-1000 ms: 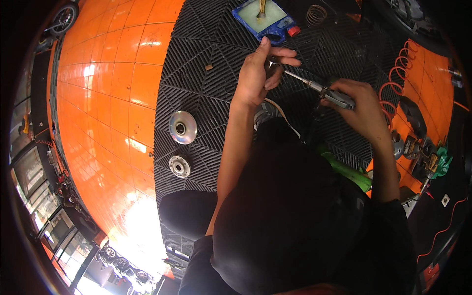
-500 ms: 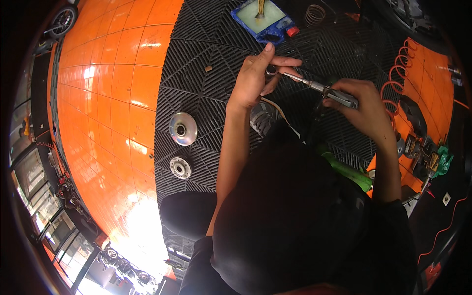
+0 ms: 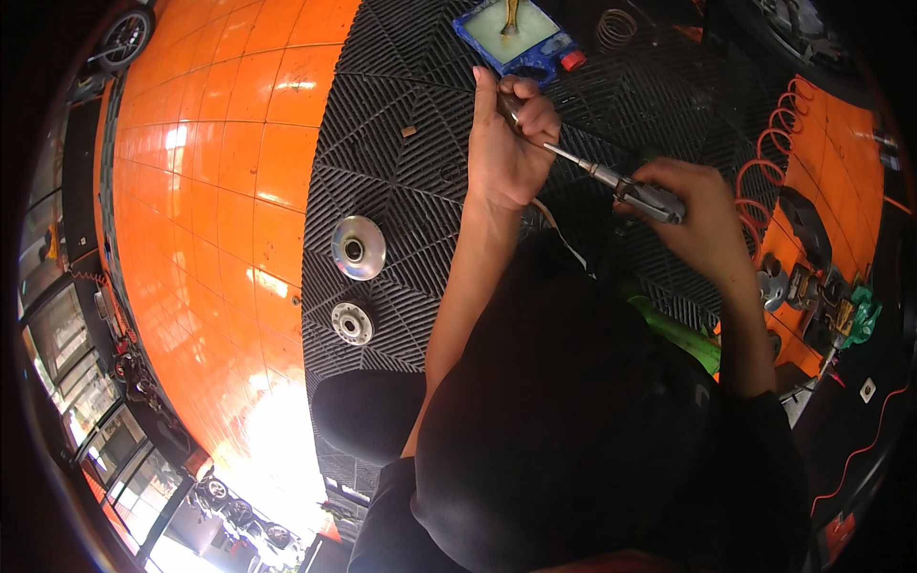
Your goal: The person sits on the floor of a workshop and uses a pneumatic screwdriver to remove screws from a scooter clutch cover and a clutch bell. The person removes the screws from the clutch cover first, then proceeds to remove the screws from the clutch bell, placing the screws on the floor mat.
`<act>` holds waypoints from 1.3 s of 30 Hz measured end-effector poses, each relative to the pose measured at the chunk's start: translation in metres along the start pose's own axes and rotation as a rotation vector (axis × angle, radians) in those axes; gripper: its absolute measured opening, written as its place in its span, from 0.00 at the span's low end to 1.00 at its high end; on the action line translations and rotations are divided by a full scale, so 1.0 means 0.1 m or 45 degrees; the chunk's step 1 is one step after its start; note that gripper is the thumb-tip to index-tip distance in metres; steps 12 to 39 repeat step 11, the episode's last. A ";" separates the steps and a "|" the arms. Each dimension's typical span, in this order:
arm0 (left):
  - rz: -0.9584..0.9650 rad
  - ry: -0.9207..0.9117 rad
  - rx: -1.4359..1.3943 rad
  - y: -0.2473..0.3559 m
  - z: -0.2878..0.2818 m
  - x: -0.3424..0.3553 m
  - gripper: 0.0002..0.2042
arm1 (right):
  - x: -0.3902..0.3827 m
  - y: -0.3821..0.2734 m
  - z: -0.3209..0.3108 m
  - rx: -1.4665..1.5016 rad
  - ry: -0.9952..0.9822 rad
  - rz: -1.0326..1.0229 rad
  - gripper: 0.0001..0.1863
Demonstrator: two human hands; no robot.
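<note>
My left hand (image 3: 508, 162) is raised over the black ribbed mat, its fingers curled round a small metal cylindrical part (image 3: 510, 108). The thumb points up beside that part, and the palm hides some of it. To the right, my right hand (image 3: 702, 205) grips an air blow gun (image 3: 621, 183) with a silver nozzle. The nozzle tip is close to the heel of my left hand; whether it touches I cannot tell. A shiny metal pulley disc (image 3: 371, 250) and a smaller round flange with holes (image 3: 352, 324) lie left of my left forearm.
A cut-open blue jug (image 3: 531, 71) holds pale liquid and a brush (image 3: 511, 17), beyond my left hand. A coil spring (image 3: 615, 31) lies beside it. On the right are a red coiled hose (image 3: 762, 172) and several power tools (image 3: 817, 296). Orange tiles (image 3: 220, 181) border the mat.
My left hand has turned, and its fingers have curled in round the metal part. The blow gun has shifted slightly downward with my right hand, its nozzle still toward my left hand.
</note>
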State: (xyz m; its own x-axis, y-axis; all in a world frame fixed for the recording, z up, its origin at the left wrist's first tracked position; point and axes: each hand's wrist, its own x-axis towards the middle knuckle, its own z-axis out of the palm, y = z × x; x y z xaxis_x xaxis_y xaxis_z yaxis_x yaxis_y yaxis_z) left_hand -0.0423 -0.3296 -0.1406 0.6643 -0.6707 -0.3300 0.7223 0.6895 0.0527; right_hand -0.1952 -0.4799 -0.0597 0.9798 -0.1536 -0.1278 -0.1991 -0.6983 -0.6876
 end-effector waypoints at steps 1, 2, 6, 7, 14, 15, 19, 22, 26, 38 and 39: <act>0.043 0.068 -0.033 -0.03 0.07 0.00 0.17 | -0.02 0.02 0.03 -0.029 0.010 0.032 0.10; 0.087 0.135 -0.067 -0.06 0.10 0.00 0.16 | -0.03 0.03 0.05 -0.058 0.020 0.065 0.11; 0.033 0.089 -0.153 -0.09 0.08 -0.01 0.14 | -0.04 0.04 0.10 -0.086 0.106 0.047 0.12; 0.006 0.025 -0.175 -0.09 0.05 0.00 0.13 | -0.04 0.04 0.09 -0.078 0.121 0.065 0.12; -0.009 -0.070 -0.047 -0.14 0.05 -0.02 0.11 | -0.01 0.02 0.07 -0.061 0.146 0.084 0.13; -0.009 -0.070 -0.047 -0.14 0.05 -0.02 0.11 | -0.01 0.02 0.07 -0.061 0.146 0.084 0.13; -0.009 -0.070 -0.047 -0.14 0.05 -0.02 0.11 | -0.01 0.02 0.07 -0.061 0.146 0.084 0.13; -0.009 -0.070 -0.047 -0.14 0.05 -0.02 0.11 | -0.01 0.02 0.07 -0.061 0.146 0.084 0.13; -0.009 -0.070 -0.047 -0.14 0.05 -0.02 0.11 | -0.01 0.02 0.07 -0.061 0.146 0.084 0.13; -0.009 -0.070 -0.047 -0.14 0.05 -0.02 0.11 | -0.01 0.02 0.07 -0.061 0.146 0.084 0.13; -0.009 -0.070 -0.047 -0.14 0.05 -0.02 0.11 | -0.01 0.02 0.07 -0.061 0.146 0.084 0.13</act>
